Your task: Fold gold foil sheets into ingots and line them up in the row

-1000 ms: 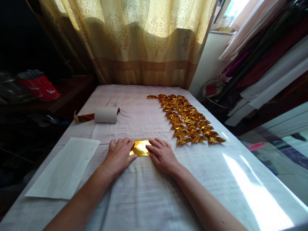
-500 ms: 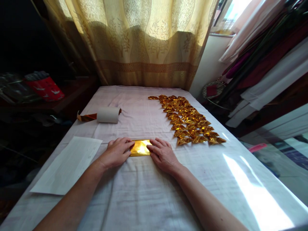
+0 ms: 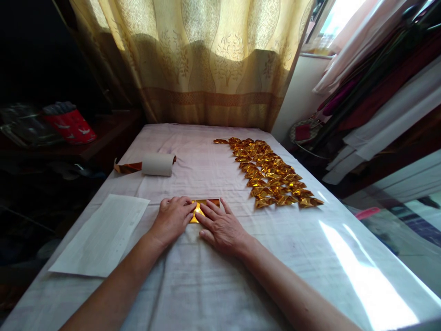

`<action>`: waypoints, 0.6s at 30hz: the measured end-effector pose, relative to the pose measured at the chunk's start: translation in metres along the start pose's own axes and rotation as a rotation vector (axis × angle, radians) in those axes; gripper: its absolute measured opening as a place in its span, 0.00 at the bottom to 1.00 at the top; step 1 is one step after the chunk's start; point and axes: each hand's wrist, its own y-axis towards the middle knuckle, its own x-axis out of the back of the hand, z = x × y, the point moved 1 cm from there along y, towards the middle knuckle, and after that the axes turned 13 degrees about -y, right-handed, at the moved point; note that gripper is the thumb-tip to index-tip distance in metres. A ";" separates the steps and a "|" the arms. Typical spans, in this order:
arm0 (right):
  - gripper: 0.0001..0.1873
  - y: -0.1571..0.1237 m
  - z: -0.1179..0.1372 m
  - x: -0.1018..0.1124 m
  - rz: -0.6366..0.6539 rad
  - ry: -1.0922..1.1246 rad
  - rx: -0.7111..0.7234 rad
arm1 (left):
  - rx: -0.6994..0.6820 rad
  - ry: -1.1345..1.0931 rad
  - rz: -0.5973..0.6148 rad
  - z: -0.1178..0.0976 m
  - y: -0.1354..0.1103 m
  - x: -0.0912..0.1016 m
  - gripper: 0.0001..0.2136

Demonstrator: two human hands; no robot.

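A small gold foil sheet (image 3: 211, 202) lies flat on the white cloth-covered table (image 3: 206, 276), mostly hidden under my hands. My left hand (image 3: 172, 218) rests on its left end, fingertips bent onto the foil. My right hand (image 3: 220, 225) lies flat across the sheet, its fingers stretched out and pressing it down. To the right, several folded gold foil pieces (image 3: 270, 172) sit in rows.
A white paper roll (image 3: 157, 164) with a loose strip of gold foil (image 3: 127, 167) lies at the left back. A white sheet of paper (image 3: 103, 234) lies at the left edge. Curtain behind; hanging clothes at the right; dark shelf with a red bag (image 3: 70, 126) at the left.
My right hand has slid left over the gold sheet, covering most of it. My left hand has stayed on the sheet's left end.
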 end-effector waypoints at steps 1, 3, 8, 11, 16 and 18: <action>0.29 -0.004 0.001 0.000 0.015 0.010 0.002 | -0.005 0.008 -0.006 -0.001 -0.001 -0.001 0.12; 0.29 -0.012 0.002 -0.001 0.046 0.027 0.005 | -0.016 0.019 -0.010 -0.005 -0.002 -0.001 0.11; 0.32 -0.029 0.001 -0.004 0.096 0.045 -0.021 | -0.014 0.047 -0.025 -0.011 -0.003 0.000 0.10; 0.33 -0.036 -0.002 -0.005 0.083 0.034 -0.054 | -0.011 0.031 -0.005 -0.011 -0.003 0.000 0.12; 0.32 -0.048 -0.010 -0.005 0.075 0.025 -0.105 | -0.016 -0.014 0.011 -0.005 -0.003 0.002 0.14; 0.31 -0.050 -0.012 -0.005 0.073 0.021 -0.117 | -0.027 -0.034 0.033 0.001 -0.003 0.003 0.15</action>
